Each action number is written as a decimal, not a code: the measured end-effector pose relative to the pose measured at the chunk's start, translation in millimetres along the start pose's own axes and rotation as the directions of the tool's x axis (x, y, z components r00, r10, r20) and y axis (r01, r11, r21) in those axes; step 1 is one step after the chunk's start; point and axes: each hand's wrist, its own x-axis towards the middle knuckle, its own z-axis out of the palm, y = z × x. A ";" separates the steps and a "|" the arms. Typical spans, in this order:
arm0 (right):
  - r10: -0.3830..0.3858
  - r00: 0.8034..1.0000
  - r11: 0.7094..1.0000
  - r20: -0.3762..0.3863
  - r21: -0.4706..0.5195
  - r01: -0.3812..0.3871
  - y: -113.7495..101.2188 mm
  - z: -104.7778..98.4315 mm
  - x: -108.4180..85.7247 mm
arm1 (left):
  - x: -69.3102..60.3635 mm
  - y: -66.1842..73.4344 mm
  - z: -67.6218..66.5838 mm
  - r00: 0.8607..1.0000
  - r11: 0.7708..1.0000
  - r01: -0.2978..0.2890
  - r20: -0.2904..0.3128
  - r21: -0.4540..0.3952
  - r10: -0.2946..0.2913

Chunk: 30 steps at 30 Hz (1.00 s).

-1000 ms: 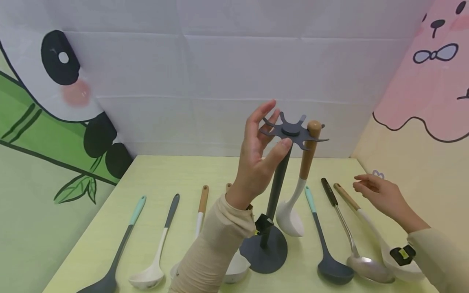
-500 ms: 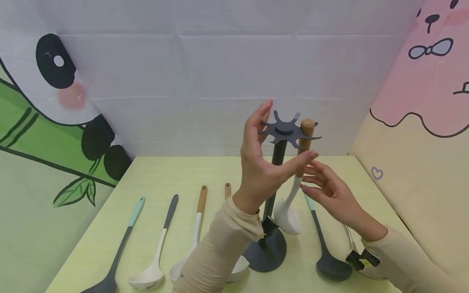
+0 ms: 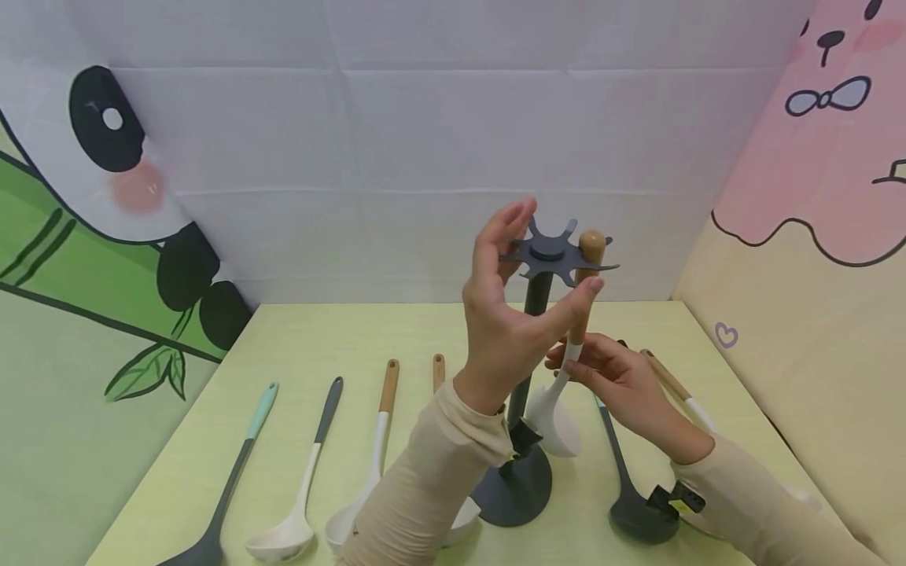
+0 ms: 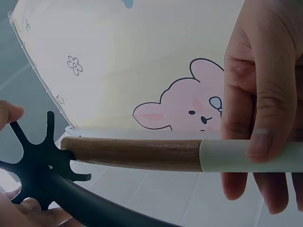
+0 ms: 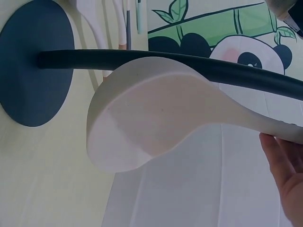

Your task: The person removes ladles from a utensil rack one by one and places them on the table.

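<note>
A dark grey utensil stand [image 3: 548, 250] with a ring of hooks rises from a round base [image 3: 515, 491]. On one of its hooks hangs a white ladle [image 3: 555, 424] by its wooden handle [image 4: 137, 153], the bowl above the table beside the pole. My left hand [image 3: 506, 326] spans the stand's top; its thumb and fingers touch hooks on opposite sides. With thumb and fingers, my right hand [image 3: 623, 381] pinches the ladle's white shaft just below the wood. The bowl [image 5: 147, 118] faces the right wrist view, close to the pole.
Left of the stand lie a turquoise-handled dark utensil [image 3: 244, 464], a grey-handled white ladle [image 3: 307, 487] and two wooden-handled white utensils [image 3: 382, 428], partly behind my left sleeve. To the right lie a dark ladle [image 3: 637, 511] and a wooden-handled white utensil [image 3: 672, 381], partly behind my right arm.
My right hand has come left from above the right-hand utensils and taken hold of the hanging ladle's shaft. My left thumb has shifted from the stand's hub toward the ladle handle.
</note>
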 end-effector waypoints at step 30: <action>0.047 0.996 0.988 -0.069 -0.141 -0.056 -10.1 -4.8 -0.6 | 5.1 -4.3 -8.7 0.999 0.999 -0.012 0.037 -0.035 0.013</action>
